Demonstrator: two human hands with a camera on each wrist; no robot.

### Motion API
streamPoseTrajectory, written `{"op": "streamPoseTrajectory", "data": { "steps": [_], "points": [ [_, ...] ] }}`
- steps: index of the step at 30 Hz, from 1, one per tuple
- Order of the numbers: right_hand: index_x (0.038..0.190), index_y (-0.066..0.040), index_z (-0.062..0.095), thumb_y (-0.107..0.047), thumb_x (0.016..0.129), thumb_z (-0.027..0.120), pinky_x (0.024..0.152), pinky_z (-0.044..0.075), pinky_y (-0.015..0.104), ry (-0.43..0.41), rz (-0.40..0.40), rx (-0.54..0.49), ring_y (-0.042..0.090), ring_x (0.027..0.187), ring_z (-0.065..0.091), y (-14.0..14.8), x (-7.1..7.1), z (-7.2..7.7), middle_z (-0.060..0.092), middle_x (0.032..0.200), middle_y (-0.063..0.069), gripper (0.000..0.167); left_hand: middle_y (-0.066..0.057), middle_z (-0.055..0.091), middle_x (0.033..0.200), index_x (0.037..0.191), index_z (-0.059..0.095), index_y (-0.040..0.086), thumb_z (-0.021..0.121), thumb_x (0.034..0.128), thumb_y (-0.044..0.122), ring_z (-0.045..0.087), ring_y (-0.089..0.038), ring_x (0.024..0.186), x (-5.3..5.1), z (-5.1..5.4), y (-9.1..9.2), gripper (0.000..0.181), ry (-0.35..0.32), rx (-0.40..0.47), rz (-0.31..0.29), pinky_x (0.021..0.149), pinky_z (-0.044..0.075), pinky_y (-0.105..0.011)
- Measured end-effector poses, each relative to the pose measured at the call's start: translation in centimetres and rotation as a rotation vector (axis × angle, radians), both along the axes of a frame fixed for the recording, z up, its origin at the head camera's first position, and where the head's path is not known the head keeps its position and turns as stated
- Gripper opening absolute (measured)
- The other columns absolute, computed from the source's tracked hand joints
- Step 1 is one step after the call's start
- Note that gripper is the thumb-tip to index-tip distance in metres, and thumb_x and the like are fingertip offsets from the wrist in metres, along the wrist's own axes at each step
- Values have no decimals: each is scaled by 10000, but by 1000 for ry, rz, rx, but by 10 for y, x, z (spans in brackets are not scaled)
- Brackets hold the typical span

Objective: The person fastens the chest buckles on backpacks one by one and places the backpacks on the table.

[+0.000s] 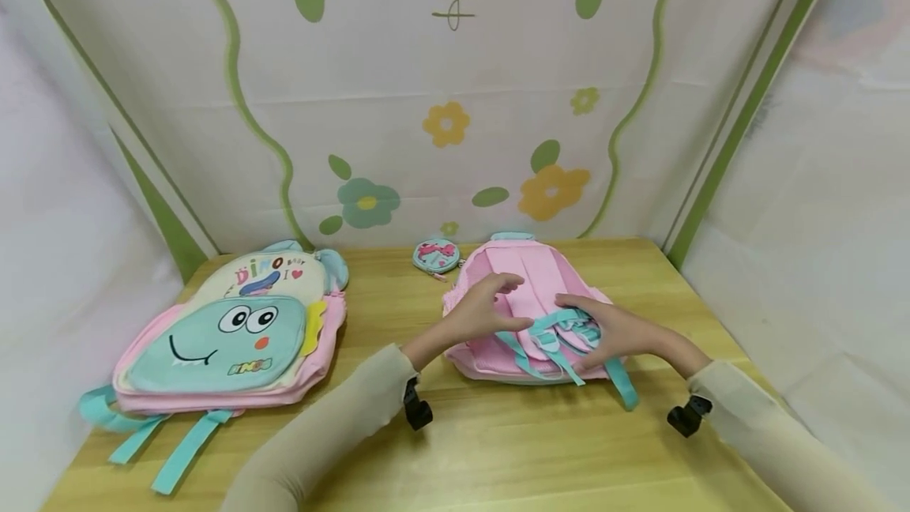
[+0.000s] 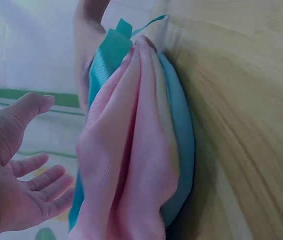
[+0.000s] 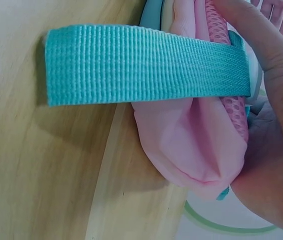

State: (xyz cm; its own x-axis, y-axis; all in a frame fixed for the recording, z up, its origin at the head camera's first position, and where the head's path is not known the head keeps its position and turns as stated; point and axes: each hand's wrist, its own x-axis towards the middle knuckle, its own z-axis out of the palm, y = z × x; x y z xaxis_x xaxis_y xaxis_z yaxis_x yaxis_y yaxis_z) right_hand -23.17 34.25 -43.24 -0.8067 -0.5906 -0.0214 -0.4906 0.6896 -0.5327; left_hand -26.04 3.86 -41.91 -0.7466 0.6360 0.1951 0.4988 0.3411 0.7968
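A pink backpack (image 1: 522, 267) lies on the wooden table with its shoulder straps facing up and teal webbing (image 1: 547, 338) across its lower part. Over its left half, the left hand (image 1: 486, 310) hovers with fingers apart and slightly bent; the left wrist view shows this hand (image 2: 26, 170) beside the pink fabric (image 2: 131, 145), not touching it. The right hand (image 1: 614, 330) is spread at the bag's right side, over the webbing. In the right wrist view a wide teal strap (image 3: 141, 65) crosses the pink side, and the right hand (image 3: 276, 105) lies close against the bag; contact is unclear.
A second backpack (image 1: 213, 346) with a dinosaur face lies at the left of the table, its teal straps hanging toward the front edge. A small round teal pouch (image 1: 436, 256) sits behind, beside the pink backpack. A printed cloth (image 1: 455, 62) stands behind the table.
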Motion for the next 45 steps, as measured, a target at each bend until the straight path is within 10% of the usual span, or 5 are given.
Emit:
{"op": "streamPoseTrajectory", "data": {
  "steps": [16,45],
  "points": [
    [1557,-94,382,-467,691,930,1039,482,441,-55,-19,2,303,1320,503,-2,-1,3,445,1567,139,1090,-72,676,1282,1325,637,61,791,894,314,623,-188,1193,-2,-19,49,523,49,-147,13,1021,503,-263],
    [1572,-111,362,-456,727,912,1043,500,397,-54,-10,-14,285,1335,521,0,-4,-2,470,1552,103,1065,5,594,1136,1119,714,136,797,886,281,525,-97,989,2,-25,70,286,95,-229,93,855,462,-205]
  ]
}}
